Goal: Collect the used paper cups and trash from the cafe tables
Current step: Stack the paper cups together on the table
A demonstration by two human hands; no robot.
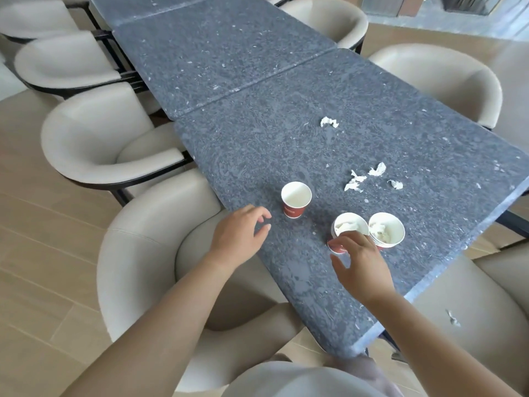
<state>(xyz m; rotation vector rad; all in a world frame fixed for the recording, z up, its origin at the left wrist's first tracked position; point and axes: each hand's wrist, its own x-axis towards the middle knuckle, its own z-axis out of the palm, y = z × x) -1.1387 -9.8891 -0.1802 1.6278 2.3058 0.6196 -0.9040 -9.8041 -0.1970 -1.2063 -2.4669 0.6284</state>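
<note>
Three red paper cups with white insides stand on the near end of the dark stone table. The left cup is empty. The middle cup and the right cup hold crumpled tissue. My right hand has its fingertips on the middle cup's near side, fingers spread. My left hand hovers open just left of the empty cup, not touching it. Several torn tissue scraps lie beyond the cups, and one crumpled tissue lies farther back.
Cream tub chairs line both long sides of the table, one right beside my left arm. A small tissue scrap lies on the seat of the chair at the right. The floor is light wood.
</note>
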